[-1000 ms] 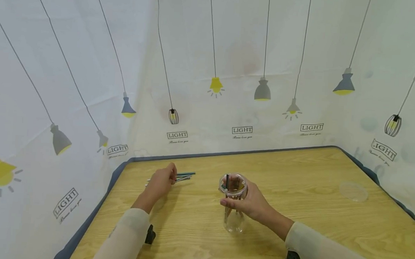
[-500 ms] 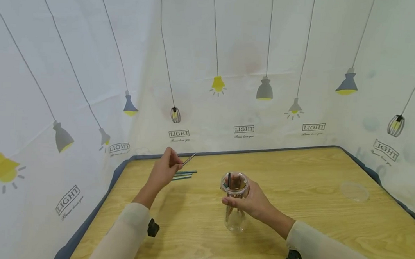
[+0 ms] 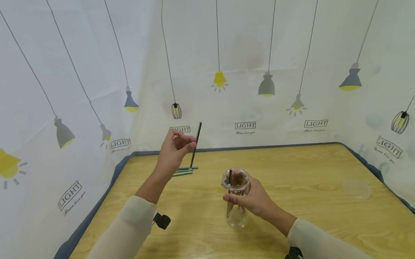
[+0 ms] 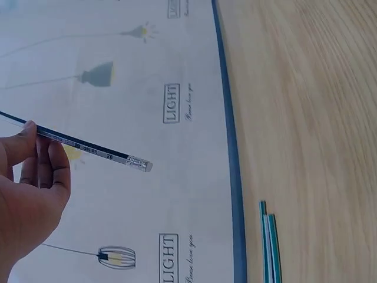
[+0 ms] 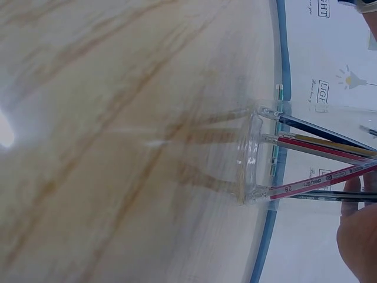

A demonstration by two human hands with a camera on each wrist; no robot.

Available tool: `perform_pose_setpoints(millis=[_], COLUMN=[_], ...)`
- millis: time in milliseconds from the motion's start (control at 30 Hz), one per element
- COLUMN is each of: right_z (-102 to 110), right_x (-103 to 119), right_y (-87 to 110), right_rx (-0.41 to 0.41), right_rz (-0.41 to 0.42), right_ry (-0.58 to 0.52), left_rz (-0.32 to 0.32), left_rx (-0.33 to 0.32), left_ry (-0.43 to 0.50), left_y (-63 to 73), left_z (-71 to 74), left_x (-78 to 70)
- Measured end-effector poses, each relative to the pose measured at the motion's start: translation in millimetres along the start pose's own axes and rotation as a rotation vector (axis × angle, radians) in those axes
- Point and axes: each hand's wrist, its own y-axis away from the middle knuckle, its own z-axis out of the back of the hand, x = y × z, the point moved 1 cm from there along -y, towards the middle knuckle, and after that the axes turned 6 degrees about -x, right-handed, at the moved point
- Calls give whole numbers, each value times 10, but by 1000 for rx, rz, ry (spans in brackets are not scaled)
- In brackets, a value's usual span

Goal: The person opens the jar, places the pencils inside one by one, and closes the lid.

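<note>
My left hand (image 3: 171, 157) pinches a dark pencil (image 3: 195, 150) between thumb and fingers, raised above the table and nearly upright. In the left wrist view, the pencil (image 4: 88, 144) shows "2B" lettering and a silver ferrule with an eraser at its lower end. A few green-blue pencils (image 3: 183, 173) lie on the table below that hand. My right hand (image 3: 260, 202) grips a clear jar (image 3: 237, 222) around its upper part. Several pencils (image 5: 318, 180), including red, yellow and dark ones, stand inside with their eraser ends at the bottom.
A clear round lid (image 3: 356, 189) lies flat on the wood-grain table (image 3: 297, 169) at the right. White cloth (image 3: 289, 44) printed with lamps rises behind the table and along both sides. Each wrist carries a small black device.
My left hand has lifted the dark pencil off the table pile and moved it up and slightly right, turning it from slanted to nearly upright. The right hand stays on the jar.
</note>
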Motion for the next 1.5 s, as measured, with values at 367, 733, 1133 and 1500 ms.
perform_pose_setpoints(millis=[367, 733, 1133, 1500], right_z=[20, -4, -10, -12], right_x=[-27, -38, -20, -13], right_y=[-15, -1, -12, -12], right_rx=[7, 11, 1, 3], right_rz=[2, -4, -15, -29], right_ry=[-11, -26, -28, -43], left_rz=[13, 96, 151, 173], left_rx=[10, 72, 83, 85], left_ry=[284, 516, 616, 604], left_y=[220, 421, 538, 568], left_z=[-385, -595, -721, -786], left_x=[-458, -717, -890, -867])
